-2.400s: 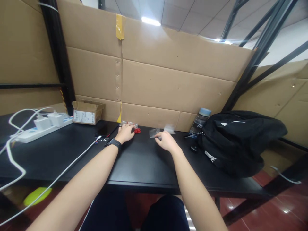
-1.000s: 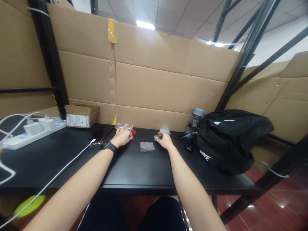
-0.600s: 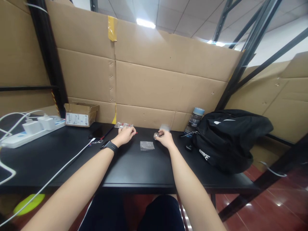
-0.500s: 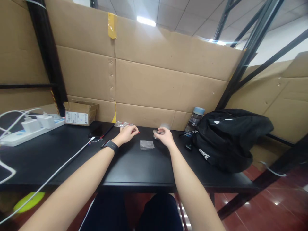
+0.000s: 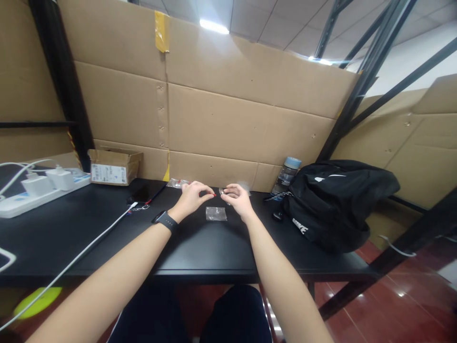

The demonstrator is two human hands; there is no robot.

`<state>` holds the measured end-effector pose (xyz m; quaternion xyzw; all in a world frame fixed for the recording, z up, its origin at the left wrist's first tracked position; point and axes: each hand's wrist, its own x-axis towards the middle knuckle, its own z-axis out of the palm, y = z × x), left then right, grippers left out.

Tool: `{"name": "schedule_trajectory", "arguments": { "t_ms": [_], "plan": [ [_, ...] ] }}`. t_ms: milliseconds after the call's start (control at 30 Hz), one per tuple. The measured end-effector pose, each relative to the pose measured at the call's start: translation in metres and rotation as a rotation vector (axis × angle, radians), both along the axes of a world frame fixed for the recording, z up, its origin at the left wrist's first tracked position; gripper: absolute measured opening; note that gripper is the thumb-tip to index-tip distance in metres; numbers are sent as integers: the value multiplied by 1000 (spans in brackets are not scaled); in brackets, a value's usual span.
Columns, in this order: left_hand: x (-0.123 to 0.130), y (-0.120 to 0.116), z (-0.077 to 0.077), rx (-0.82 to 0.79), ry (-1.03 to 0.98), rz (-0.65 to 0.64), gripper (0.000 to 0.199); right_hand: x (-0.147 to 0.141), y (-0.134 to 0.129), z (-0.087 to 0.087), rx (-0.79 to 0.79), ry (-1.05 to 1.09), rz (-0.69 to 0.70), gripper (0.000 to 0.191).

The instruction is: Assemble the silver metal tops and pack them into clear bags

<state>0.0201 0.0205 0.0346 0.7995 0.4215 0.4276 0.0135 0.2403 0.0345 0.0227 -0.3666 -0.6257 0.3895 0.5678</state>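
With my left hand (image 5: 193,196) I am pinching a small red piece (image 5: 214,195) between thumb and fingertips; its full shape is too small to tell. With the curled fingers of my right hand (image 5: 238,197) I am grasping a small, round, shiny piece (image 5: 221,191), partly hidden by my fingers. I am holding the two pieces close together over the black tabletop (image 5: 210,250), and I cannot tell whether they are touching.

Just nearer to me, a flat, clear plastic bag (image 5: 216,214) is lying on the tabletop, and a clear plastic packet with red bits (image 5: 176,183) is resting beyond my left hand.

For pieces this small, I am judging that a light pinch near the edge is serving best, leaving their facing sides in sight. Squeezing hard could be making the smooth round one slip, so steady wrists are mattering more than force.
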Motion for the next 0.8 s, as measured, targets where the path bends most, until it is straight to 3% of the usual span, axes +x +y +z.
{"name": "schedule_trajectory", "arguments": {
  "t_ms": [100,233,433,800],
  "plan": [
    [9,-7,-1,46,-53,53,13,-4,-4,4,33,79,-12,54],
    [15,-9,-5,66,-88,121,12,-9,-9,8,5,146,79,54],
    [17,-8,-6,78,-81,132,13,-15,-17,8,15,99,184,53],
    [17,-8,-9,91,-77,145,9,-16,-13,6,88,8,178,46]
  ]
}}
